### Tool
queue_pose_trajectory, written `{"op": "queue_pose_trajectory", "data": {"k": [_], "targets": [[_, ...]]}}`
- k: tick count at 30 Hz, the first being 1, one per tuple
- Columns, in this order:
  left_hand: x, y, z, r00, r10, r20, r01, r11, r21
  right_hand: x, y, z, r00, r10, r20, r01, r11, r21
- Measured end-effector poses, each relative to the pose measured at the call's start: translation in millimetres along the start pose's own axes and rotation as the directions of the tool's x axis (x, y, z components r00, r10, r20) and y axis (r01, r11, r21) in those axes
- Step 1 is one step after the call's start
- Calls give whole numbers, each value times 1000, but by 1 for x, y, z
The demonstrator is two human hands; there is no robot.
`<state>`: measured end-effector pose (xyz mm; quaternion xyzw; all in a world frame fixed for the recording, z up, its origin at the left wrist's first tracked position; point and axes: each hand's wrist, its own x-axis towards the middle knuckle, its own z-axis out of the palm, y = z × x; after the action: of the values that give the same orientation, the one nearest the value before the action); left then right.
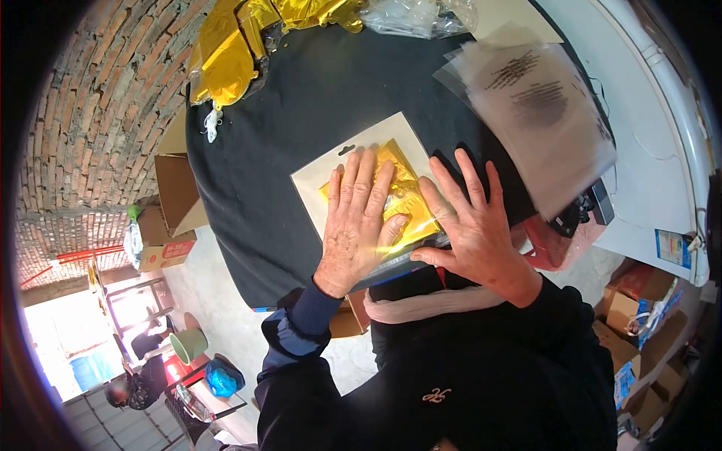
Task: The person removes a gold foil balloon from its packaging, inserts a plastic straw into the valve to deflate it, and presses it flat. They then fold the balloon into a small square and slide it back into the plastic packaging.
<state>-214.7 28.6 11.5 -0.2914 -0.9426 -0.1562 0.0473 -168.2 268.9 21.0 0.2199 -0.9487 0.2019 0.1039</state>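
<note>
On the black cloth lies a pale backing card [310, 184] with a hang hole near its top edge. Folded gold foil [412, 201], perhaps a foil balloon, rests on the card under shiny clear plastic. My left hand [350, 229] lies flat over the left part of the foil and card, fingers stretched out. At the card's right edge, my right hand [485, 239] is spread, its fingertips over the foil's edge and the cloth. Neither hand grips anything. The palms hide part of the foil and the card's lower side.
Gold foil pieces [226, 64] and clear plastic [414, 16] lie along the table's far edge. Stacked clear printed bags [545, 120] sit at the right. A small white item [213, 124] is at the far left. Cardboard boxes [180, 192] flank the table; another person [143, 383] is beyond, lower left.
</note>
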Motion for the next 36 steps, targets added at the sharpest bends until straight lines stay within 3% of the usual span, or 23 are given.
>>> {"op": "queue_pose_trajectory", "data": {"k": [6, 16, 36], "targets": [[0, 0, -2, 1000, -7, 22, 8, 999, -52, 2, 4, -3, 1000, -18, -2, 18, 999, 30], [2, 2, -3, 998, 16, 61, -19, 999, 44, 1, 10, 2, 1000, -27, -5, 27, 995, 98], [2, 3, 0, 997, -6, 72, -3, 992, 127, -44, 10, -17, 995, -75, 67, 74, 997, 27]]}}
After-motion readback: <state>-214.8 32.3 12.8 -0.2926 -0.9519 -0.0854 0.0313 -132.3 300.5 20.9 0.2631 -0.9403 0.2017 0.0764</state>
